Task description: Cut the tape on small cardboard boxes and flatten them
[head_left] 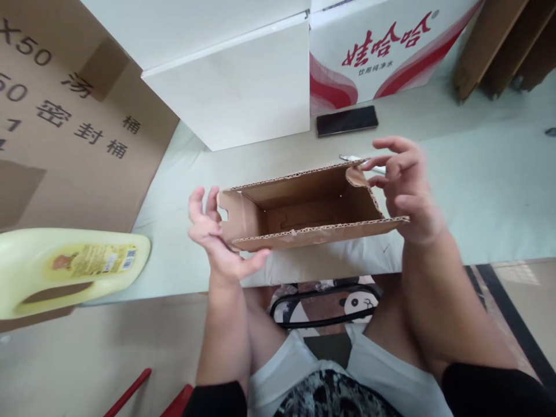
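An open-topped cardboard box, long and narrow, is in front of me at the table's near edge. Its inside shows bare brown walls and bottom. My left hand holds the left end, fingers behind the notched end flap and thumb stretched along the front. At the opposite end, my right hand grips the box, with its fingertips on the curled end flap near the back corner. Partly hidden behind that corner lies a small white and silver object whose kind I cannot make out.
A black phone lies behind the box. White cartons and a red-lettered carton stand farther back. To the left are a large cardboard carton and a pale yellow jug. Folded cardboard leans at right.
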`<state>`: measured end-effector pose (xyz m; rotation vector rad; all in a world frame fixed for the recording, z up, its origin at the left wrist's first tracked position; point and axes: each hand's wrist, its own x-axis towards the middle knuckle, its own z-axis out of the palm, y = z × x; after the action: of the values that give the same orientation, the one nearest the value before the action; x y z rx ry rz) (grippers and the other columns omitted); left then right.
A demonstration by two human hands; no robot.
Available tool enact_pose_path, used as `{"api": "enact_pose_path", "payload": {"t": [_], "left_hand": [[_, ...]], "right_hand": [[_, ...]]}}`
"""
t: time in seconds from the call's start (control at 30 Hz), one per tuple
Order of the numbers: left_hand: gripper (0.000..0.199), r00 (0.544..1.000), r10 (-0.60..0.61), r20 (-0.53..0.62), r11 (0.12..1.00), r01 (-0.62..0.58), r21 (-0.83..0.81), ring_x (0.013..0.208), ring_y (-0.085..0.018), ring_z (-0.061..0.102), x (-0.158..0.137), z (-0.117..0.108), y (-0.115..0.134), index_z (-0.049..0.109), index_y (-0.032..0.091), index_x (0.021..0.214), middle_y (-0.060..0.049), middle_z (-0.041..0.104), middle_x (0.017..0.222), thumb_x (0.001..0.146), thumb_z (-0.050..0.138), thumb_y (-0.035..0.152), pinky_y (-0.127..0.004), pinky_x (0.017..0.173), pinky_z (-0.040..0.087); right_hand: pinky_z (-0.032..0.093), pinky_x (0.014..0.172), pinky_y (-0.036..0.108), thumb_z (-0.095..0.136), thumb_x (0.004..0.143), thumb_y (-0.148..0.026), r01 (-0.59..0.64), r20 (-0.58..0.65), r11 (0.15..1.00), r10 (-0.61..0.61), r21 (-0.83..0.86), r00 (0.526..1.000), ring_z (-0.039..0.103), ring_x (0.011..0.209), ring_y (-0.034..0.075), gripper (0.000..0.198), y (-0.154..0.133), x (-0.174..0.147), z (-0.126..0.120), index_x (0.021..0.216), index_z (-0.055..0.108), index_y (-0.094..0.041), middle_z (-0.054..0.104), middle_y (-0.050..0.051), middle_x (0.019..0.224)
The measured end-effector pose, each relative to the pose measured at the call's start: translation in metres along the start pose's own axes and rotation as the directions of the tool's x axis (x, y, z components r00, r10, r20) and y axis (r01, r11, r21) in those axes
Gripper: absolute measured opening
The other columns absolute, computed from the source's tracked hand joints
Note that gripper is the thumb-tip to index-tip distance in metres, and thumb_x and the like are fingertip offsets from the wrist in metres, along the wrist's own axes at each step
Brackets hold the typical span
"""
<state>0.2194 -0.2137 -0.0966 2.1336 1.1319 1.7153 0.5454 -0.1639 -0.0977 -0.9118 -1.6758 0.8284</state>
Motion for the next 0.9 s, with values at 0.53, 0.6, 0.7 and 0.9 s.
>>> {"api": "enact_pose_path", "payload": {"t": [0.53,0.6,0.7,0.9], "left_hand": [[0.142,0.968,-0.14,0.207,0.945,0.193,-0.263,0.142,-0.038,0.05,-0.013,-0.001,-0.032,0.023,0.046,0.158,-0.01,0.045,0.152,0.04,0.1,0.062,-0.057,0.121,0.037],[0.144,0.97,-0.118,0.211,0.942,0.177,-0.284,0.142,-0.039,0.049,-0.012,-0.002,-0.033,0.024,0.047,0.158,-0.01,0.045,0.152,0.037,0.1,0.063,-0.057,0.121,0.037],[0.142,0.974,-0.121,0.193,0.929,0.18,-0.325,0.14,-0.038,0.051,-0.013,-0.001,-0.034,0.027,0.046,0.157,-0.009,0.047,0.15,0.036,0.101,0.062,-0.056,0.12,0.038],[0.123,0.922,-0.383,0.05,0.831,0.368,-0.417,0.129,-0.035,0.06,-0.01,0.003,-0.024,0.043,0.044,0.146,-0.005,0.058,0.137,0.038,0.101,0.057,-0.051,0.112,0.046]], "right_hand": [[0.027,0.129,0.057,0.044,0.095,-0.049,0.083,0.306,0.997,-0.079,-0.001,0.949,0.043,0.146,0.036,0.043,-0.007,0.0,-0.005,0.107,0.08,-0.028,0.035,-0.003,0.165],[0.023,0.132,0.056,0.039,0.098,-0.051,0.149,0.33,0.989,-0.148,0.02,0.933,0.038,0.149,0.036,0.048,-0.014,0.001,-0.006,0.098,0.08,-0.026,0.034,-0.004,0.166],[0.028,0.13,0.058,0.039,0.097,-0.06,0.153,0.314,0.987,-0.159,0.044,0.936,0.039,0.149,0.037,0.052,-0.017,0.001,-0.004,0.084,0.075,-0.026,0.038,-0.005,0.162],[0.042,0.12,0.06,0.025,0.095,-0.073,0.047,-0.191,0.997,-0.058,-0.061,0.98,0.044,0.147,0.035,0.061,-0.002,0.002,0.008,0.101,0.066,-0.028,0.039,0.001,0.155]]}}
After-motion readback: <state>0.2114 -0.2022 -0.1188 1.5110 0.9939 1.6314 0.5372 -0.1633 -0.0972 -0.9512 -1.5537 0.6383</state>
